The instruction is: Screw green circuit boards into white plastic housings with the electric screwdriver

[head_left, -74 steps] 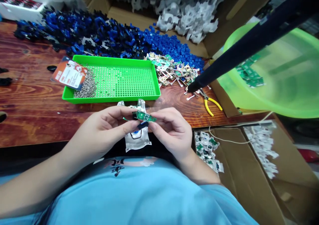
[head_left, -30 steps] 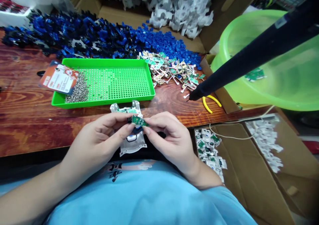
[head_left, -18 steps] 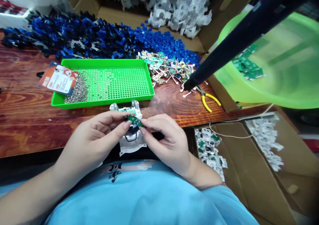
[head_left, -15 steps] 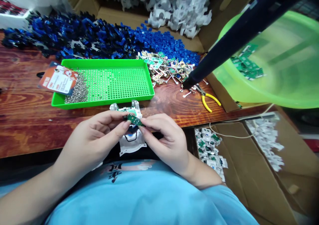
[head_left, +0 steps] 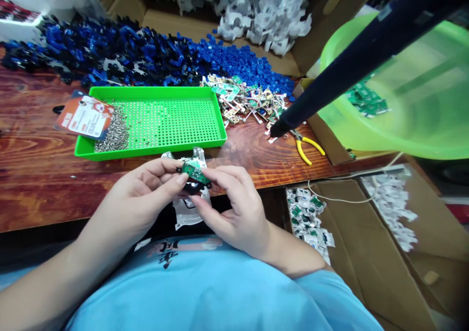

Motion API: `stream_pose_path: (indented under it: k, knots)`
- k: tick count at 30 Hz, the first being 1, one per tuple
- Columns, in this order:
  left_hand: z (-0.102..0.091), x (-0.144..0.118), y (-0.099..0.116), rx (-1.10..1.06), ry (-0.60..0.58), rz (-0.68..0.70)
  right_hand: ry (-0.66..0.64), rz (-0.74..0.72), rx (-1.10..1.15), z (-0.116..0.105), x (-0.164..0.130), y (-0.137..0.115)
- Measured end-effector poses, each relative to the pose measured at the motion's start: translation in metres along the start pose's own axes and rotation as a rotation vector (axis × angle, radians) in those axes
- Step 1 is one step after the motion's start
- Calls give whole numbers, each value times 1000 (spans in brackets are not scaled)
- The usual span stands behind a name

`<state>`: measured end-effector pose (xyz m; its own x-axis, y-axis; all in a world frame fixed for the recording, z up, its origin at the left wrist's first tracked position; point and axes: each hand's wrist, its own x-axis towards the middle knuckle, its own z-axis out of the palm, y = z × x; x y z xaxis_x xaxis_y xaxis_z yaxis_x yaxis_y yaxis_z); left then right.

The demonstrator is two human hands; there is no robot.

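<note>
My left hand [head_left: 150,189] pinches the left end of a small green circuit board [head_left: 195,172] between thumb and fingers. A black plastic part [head_left: 193,188] sits directly under the board; whether the two are joined I cannot tell. At the board's right end is my right hand [head_left: 234,204], its index finger on the edge and its thumb lower, beside the black part. Below and behind them, at the table's front edge, lies a white plastic shell [head_left: 188,215], partly covered by my hands.
A green tray [head_left: 176,148] holds many screws [head_left: 117,131] and a printed card [head_left: 86,115]. Blue and black parts [head_left: 139,52] and small boards [head_left: 245,99] are heaped behind. Yellow-handled pliers [head_left: 304,145], a dark pole [head_left: 330,72] and a green basin [head_left: 410,143] are at right.
The circuit board has tilted and moved slightly left, showing more of its face and the black part beneath. My right thumb has shifted down and left, away from the board's edge.
</note>
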<state>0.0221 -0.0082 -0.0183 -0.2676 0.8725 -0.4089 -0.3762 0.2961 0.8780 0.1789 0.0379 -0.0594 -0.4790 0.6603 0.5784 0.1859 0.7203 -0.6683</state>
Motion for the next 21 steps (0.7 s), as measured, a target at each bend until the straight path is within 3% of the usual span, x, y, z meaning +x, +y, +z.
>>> stream_pose_path:
  k: [7,14,17,21]
  knots:
    - [2,-1,0,-112,-21,-21,77,-20,-98,6,-1,-2]
    - [3,-4,5,22,-23,64,5,-46,-141,-4,9,-1]
    - [-8,-11,5,113,-7,90,-14,-63,-101,-8,23,10]
    - [-31,-26,-4,206,-69,95,-38,-155,-100,-9,40,32]
